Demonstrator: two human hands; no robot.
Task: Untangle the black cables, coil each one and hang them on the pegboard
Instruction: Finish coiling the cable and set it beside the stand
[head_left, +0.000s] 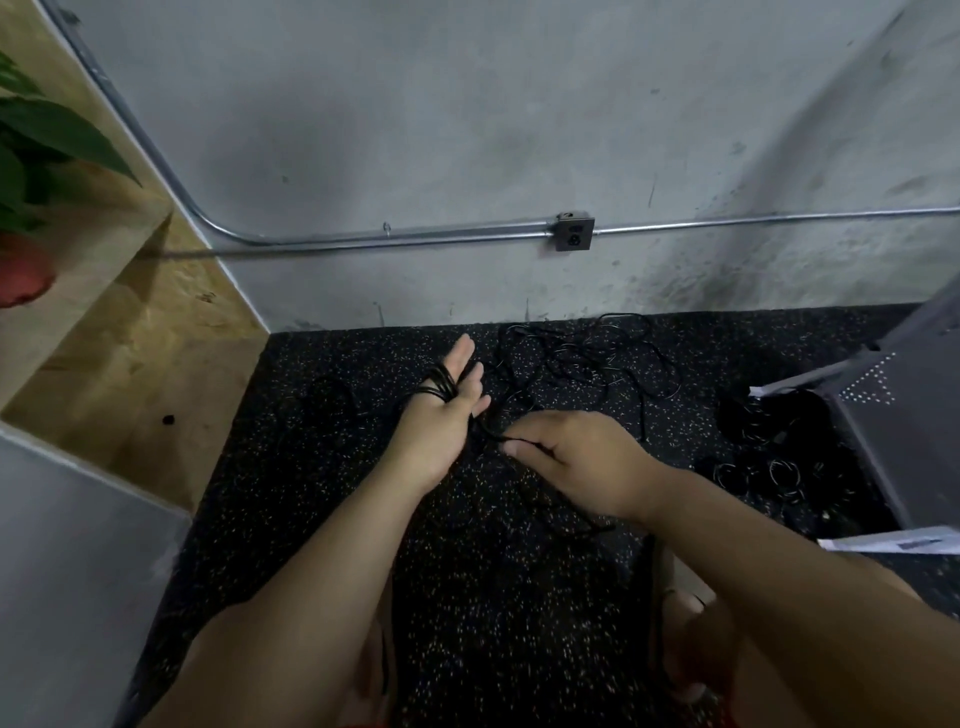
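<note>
Far left: green broad-leaved plant (36, 130) in a red pot (21, 273), cut off by the frame edge.
Left: bare plywood shelf unit (130, 332), set against the grey concrete wall (467, 104).
Along the wall: silver metal conduit pipe (363, 242), bending down from the upper left, then running right through a square metal outlet box (574, 232).
Underfoot: black rubber floor (311, 467) flecked with pale specks.
Centre left: left hand (441, 421) held out flat over the floor, fingers straight and slightly fanned, pointing to the far wall.
On that hand: coil of black cable (440, 387), several turns wound across the base of the straight fingers.
Centre right: right hand (571, 462), knuckles up, fingers curled, fingertips and thumb pinching a black strand (492, 434) just right of the left palm.
Far centre: tangle of thin black cables (582, 358), loose on the floor beside the foot of the wall, beyond both hands.
Near right: sandalled foot (685, 618), partly hidden under the right forearm.
Right: bundled black coils (769, 452), heaped on the floor near the right hand; number of bundles too dark to tell.
Far right: grey perforated metal panel (893, 410), tilted, just beside the bundled coils, with a white paper sheet (893, 543) at its near edge.
</note>
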